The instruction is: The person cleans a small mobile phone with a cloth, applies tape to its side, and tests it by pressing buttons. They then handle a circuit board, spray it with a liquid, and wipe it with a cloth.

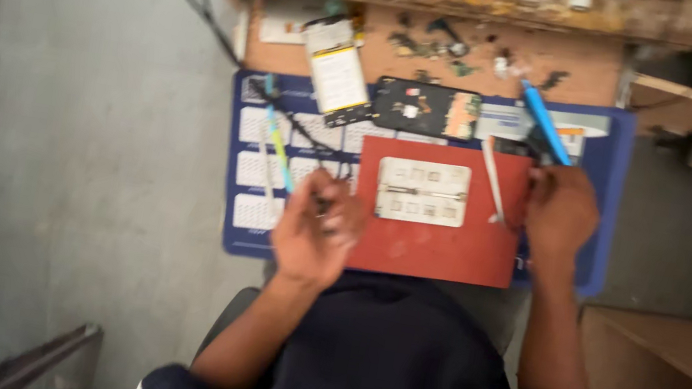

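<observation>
Left hand: the left hand (317, 232), lower centre of the frame, is curled loosely over the left edge of the red mat (436, 241); a small dark thing sits at its fingertips, too blurred to tell a grasp.
Right hand: the right hand (560, 215), right of centre, is clenched around a blue pen-like tool (545, 122) that slants to the upper left.
Red mat: flat, rectangular, on a blue printed sheet (253, 170) on the table.
On the mat: a pale metal plate (421, 192) at its middle.
Above the mat: an opened dark phone (424, 108), and a white and yellow part (338, 71) to its left.
</observation>
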{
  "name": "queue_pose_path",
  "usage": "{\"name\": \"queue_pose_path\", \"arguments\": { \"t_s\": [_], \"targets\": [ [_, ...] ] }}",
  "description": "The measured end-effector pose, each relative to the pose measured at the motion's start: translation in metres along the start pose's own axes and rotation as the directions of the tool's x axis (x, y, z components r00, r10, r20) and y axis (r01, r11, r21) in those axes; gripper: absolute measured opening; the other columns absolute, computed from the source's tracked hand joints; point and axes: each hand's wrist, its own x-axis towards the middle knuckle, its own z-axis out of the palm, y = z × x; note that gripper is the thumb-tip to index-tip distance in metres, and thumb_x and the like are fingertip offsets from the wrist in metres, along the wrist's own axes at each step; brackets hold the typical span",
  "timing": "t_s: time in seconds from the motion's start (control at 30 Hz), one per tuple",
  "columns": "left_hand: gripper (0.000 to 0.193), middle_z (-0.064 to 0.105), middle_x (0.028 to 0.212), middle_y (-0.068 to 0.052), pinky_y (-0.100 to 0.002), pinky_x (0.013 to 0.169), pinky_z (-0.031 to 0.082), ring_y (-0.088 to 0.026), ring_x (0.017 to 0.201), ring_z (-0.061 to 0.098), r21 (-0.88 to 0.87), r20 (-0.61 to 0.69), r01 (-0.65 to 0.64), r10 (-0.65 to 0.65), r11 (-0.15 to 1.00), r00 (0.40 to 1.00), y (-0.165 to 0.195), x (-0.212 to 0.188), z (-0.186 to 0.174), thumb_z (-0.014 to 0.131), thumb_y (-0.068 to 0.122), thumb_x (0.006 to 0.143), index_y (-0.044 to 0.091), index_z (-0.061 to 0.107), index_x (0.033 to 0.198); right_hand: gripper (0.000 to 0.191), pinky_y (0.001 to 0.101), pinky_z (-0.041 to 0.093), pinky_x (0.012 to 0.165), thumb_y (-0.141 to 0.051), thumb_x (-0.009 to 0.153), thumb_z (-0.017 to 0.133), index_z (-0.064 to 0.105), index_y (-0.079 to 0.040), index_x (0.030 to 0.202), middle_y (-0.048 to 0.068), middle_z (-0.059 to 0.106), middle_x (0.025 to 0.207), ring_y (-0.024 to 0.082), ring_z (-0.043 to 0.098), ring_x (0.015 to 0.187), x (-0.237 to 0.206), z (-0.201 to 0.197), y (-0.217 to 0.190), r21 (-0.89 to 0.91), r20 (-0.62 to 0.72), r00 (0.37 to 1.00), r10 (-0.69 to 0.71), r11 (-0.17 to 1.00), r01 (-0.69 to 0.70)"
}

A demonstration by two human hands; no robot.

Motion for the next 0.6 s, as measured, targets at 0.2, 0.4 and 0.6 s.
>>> {"name": "queue_pose_path", "arguments": {
  "t_s": [0.2, 0.4, 0.6],
  "targets": [
    [0.055, 0.057, 0.143, -0.023, -0.048, 0.120, 0.045, -0.038, 0.140, 0.055, 0.239, -0.013, 0.207, -0.210, 0.949, 0.978, -0.019, 0.017, 0.002, 0.032, 0.047, 0.112, 0.001, 0.054, 0.134, 0.016, 0.0382, 0.049, 0.077, -0.022, 0.096, 0.066, 0.073, -0.014, 0.109, 0.003, 0.068, 0.094, 0.024, 0.065, 0.083, 0.009, -0.061, -0.044, 0.488, 0.094, 0.960, -0.264, 0.853, 0.187],
    [0.085, 0.053, 0.151, -0.020, -0.043, 0.113, 0.045, -0.031, 0.136, 0.054, 0.134, -0.124, 0.521, -0.507, 0.843, 0.853, -0.032, 0.015, -0.006, 0.019, 0.062, 0.108, -0.008, 0.047, 0.148, 0.017, 0.0398, 0.038, 0.066, -0.035, 0.080, 0.084, 0.075, -0.020, 0.082, -0.004, 0.066, 0.077, 0.019, 0.060, 0.073, 0.018, -0.071, -0.101, 0.416, 0.102, 0.636, -0.765, 0.613, 0.671],
    [0.074, 0.061, 0.122, -0.015, -0.052, 0.106, 0.055, -0.032, 0.113, 0.066, 0.037, -0.155, 0.598, -0.587, 0.801, 0.795, -0.048, 0.004, -0.025, 0.024, 0.061, 0.109, -0.002, 0.045, 0.141, 0.017, 0.0409, 0.040, 0.067, -0.035, 0.076, 0.081, 0.071, -0.021, 0.073, -0.004, 0.059, 0.072, 0.018, 0.058, 0.070, 0.018, -0.064, -0.141, 0.402, 0.207, 0.511, -0.835, 0.548, 0.733]
  ]
}}
